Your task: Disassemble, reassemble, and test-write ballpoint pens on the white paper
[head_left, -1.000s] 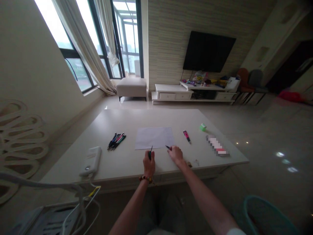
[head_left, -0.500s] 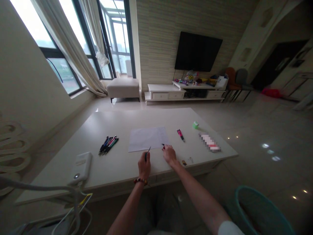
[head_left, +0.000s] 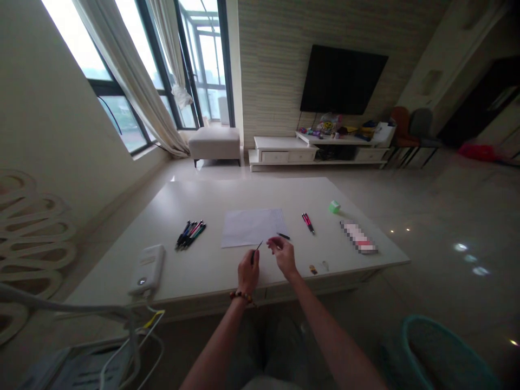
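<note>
My left hand [head_left: 248, 269] is closed around a dark, thin pen part [head_left: 255, 252] whose slim tip points up and right. Just to its right, my right hand [head_left: 281, 253] has thumb and fingers bent near that tip; whether anything is between them is too small to tell. A short dark pen piece [head_left: 283, 236] lies beside the right fingers at the corner of a white sheet [head_left: 249, 227]. Several pens [head_left: 190, 234] form a pile on the left. Two pink-and-black pens [head_left: 308, 223] lie to the right of the sheet.
On the white table [head_left: 195, 197] are a white power bank [head_left: 148, 268] at left, a green box [head_left: 334, 207], a blurred-out packet [head_left: 359, 236] and small bits [head_left: 312, 269] near the front edge. A teal bin [head_left: 410, 346] stands at lower right.
My right hand has let go of the dark pen piece, now lying on the table, and has come closer to the left hand's tip. The camera view has shifted left.
</note>
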The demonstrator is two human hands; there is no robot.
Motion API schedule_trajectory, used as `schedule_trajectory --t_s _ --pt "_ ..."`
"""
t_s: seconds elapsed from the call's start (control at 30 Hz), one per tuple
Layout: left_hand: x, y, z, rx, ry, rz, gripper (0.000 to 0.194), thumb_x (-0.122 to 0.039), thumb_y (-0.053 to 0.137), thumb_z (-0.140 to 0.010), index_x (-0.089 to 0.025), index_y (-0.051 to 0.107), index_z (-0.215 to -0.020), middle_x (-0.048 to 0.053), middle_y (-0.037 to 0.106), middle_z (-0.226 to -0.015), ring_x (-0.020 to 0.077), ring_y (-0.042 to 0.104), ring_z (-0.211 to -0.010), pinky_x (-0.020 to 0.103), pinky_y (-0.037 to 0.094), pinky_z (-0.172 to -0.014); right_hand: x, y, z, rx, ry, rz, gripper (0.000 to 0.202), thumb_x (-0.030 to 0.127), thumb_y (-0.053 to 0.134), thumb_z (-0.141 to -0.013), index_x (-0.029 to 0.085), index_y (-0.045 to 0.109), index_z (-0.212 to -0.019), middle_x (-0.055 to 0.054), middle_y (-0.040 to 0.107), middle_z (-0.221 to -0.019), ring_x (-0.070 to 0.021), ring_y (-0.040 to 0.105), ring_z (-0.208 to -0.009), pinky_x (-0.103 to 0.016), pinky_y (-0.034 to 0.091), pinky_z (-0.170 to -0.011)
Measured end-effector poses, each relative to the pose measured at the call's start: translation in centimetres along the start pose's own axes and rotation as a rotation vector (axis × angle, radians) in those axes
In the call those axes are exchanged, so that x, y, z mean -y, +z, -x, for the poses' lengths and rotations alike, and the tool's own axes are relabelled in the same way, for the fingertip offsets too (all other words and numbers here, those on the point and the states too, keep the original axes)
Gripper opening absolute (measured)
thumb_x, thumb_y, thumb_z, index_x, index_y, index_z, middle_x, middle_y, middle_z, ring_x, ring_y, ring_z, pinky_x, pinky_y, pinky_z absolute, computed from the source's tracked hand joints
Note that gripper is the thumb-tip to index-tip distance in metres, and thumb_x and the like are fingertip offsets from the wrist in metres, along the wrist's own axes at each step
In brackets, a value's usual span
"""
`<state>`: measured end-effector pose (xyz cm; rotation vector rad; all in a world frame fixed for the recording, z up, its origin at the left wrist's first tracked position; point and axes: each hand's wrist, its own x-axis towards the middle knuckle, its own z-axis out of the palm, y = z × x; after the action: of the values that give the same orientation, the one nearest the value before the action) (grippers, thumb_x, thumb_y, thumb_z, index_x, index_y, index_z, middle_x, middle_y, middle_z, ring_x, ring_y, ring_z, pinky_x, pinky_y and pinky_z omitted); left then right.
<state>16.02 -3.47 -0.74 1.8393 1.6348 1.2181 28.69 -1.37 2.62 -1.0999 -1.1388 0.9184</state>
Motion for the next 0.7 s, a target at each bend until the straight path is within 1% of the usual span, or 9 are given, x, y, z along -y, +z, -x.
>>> schedule_trajectory --t_s 0.17,0.3,0.4,0.5,0.6,0.7 --pt "-0.01 0.01 0.06 0.01 0.041 -0.028 0.031 -0.038 0.03 -0.089 -0.019 0.052 -0.08 0.0 0.055 -0.071 0.0112 0.046 -0.063 0.022 0.033 -0.06 0.4 0.1 -0.87 -0.004 -0.031 0.024 0.028 0.042 0.061 -0.072 0.015 0.063 -0.08 -0.004 0.062 -0.068 -0.0129 0.052 -0.057 -0.024 0.042 -0.049" --pt "-0.1 -0.01 0.07 0.011 0.033 -0.036 0.031 -0.038 0.03 -0.09 -0.019 0.052 -0.08 0.0 0.054 -0.07 0.0109 0.046 -0.062 0.022 0.033 -0.058 0.57 0.07 -0.91 0.045 -0.043 0.042 0.027 0.041 0.061 -0.072 0.015 0.063 -0.079 -0.004 0.062 -0.068 -0.0127 0.052 -0.056 -0.023 0.041 -0.048" --pt "-0.25 -0.1 0.09 0.006 0.037 -0.039 0.031 -0.037 0.03 -0.09 -0.019 0.053 -0.08 0.0 0.055 -0.07 0.0107 0.047 -0.063 0.021 0.034 -0.059 0.68 0.04 -0.92 0.033 -0.05 0.061 0.027 0.041 0.06 -0.073 0.015 0.063 -0.08 -0.004 0.061 -0.068 -0.0125 0.051 -0.055 -0.023 0.041 -0.049" --pt "-0.31 -0.18 0.13 0.007 0.05 -0.051 0.03 -0.036 0.03 -0.089 -0.019 0.054 -0.08 0.0 0.056 -0.071 0.0107 0.048 -0.063 0.021 0.034 -0.06 0.64 0.1 -1.0 0.038 -0.049 0.074 0.026 0.04 0.06 -0.073 0.015 0.063 -0.081 -0.005 0.063 -0.071 -0.0138 0.054 -0.06 -0.024 0.042 -0.051" --pt "-0.18 -0.11 0.16 0.007 0.049 -0.054 0.031 -0.037 0.03 -0.09 -0.019 0.054 -0.081 0.0 0.056 -0.071 0.0108 0.048 -0.064 0.022 0.035 -0.061 0.53 0.18 -0.92 0.098 -0.041 0.118 0.024 0.039 0.06 -0.073 0.016 0.064 -0.079 -0.006 0.065 -0.076 -0.0159 0.057 -0.067 -0.025 0.044 -0.054" --pt "0.1 0.1 0.11 0.016 0.042 -0.043 0.03 -0.038 0.032 -0.089 -0.019 0.055 -0.084 0.001 0.059 -0.074 0.0116 0.051 -0.066 0.022 0.037 -0.062 0.48 0.27 -0.59 0.156 -0.042 0.195 0.022 0.038 0.06 -0.073 0.017 0.064 -0.078 -0.006 0.066 -0.076 -0.0168 0.06 -0.071 -0.026 0.045 -0.058"
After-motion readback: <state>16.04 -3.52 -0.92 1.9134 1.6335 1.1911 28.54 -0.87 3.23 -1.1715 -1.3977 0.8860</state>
